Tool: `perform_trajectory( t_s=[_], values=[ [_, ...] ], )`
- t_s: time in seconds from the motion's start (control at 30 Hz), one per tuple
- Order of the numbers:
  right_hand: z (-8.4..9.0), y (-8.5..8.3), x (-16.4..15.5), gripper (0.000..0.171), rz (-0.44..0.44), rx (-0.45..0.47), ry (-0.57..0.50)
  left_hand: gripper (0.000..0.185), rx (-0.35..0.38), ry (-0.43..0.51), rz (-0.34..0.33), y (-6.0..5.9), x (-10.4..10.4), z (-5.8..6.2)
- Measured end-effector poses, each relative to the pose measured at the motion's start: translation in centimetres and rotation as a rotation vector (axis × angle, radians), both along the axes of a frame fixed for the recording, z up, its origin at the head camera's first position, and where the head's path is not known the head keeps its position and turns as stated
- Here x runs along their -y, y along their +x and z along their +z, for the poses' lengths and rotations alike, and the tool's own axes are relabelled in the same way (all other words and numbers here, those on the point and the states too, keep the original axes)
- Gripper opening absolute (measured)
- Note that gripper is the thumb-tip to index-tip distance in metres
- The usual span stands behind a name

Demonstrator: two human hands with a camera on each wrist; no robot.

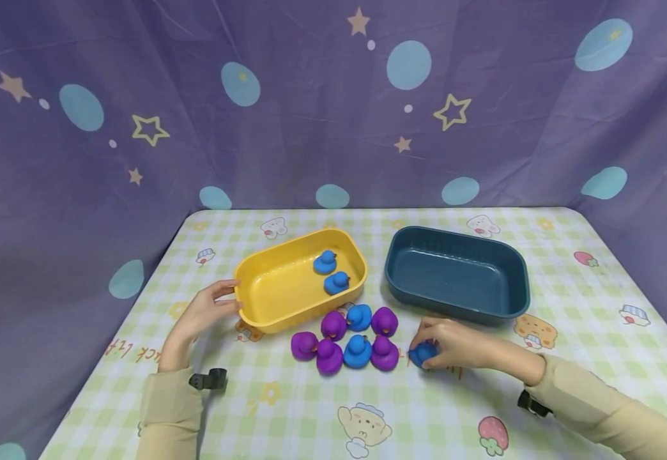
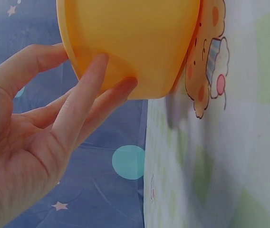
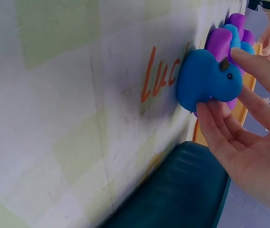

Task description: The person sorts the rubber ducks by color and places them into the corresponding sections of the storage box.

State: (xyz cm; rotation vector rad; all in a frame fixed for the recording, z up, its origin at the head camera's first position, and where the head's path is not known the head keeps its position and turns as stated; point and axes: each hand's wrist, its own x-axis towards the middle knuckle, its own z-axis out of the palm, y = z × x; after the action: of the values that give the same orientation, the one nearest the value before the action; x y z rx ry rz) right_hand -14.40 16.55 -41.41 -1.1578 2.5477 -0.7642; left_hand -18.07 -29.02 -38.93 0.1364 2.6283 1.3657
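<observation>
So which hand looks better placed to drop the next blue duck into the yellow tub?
Probably the right hand: it already pinches a blue duck on the table. The left hand only rests against the yellow tub.

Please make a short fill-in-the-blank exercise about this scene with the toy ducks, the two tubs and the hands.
1. The yellow tub holds ____ blue ducks.
2. The right hand pinches a duck of ____ colour.
3. The left hand touches the ____ tub.
4. The number of ducks inside the dark blue tub is ____.

Missing words: two; blue; yellow; zero
</observation>
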Motion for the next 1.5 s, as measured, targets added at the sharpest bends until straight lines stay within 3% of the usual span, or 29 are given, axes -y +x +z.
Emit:
perform_trajectory(
  t_s=[0.5, 1.07, 1.33, 1.5],
  values=[
    [-0.6, 0.1, 0.0, 0.017, -0.019, 0.008, -0.037, 0.055, -0.004, 0.014, 0.008, 0.0, 0.1, -0.2],
    [0.2, -0.1, 0.1, 0.014, -0.046, 0.007, -0.066, 0.057, 0.006, 0.012, -0.001, 0.1, 0.1, 0.0],
    [0.2, -0.3, 0.3, 0.014, -0.043, -0.062, -0.097, 0.057, 0.009, 0.015, -0.004, 0.0, 0.2, -0.1],
    [0.6, -0.5, 0.6, 0.015, -0.066, -0.038, -0.095, 0.057, 0.009, 0.016, -0.006, 0.0, 0.2, -0.2]
  ],
)
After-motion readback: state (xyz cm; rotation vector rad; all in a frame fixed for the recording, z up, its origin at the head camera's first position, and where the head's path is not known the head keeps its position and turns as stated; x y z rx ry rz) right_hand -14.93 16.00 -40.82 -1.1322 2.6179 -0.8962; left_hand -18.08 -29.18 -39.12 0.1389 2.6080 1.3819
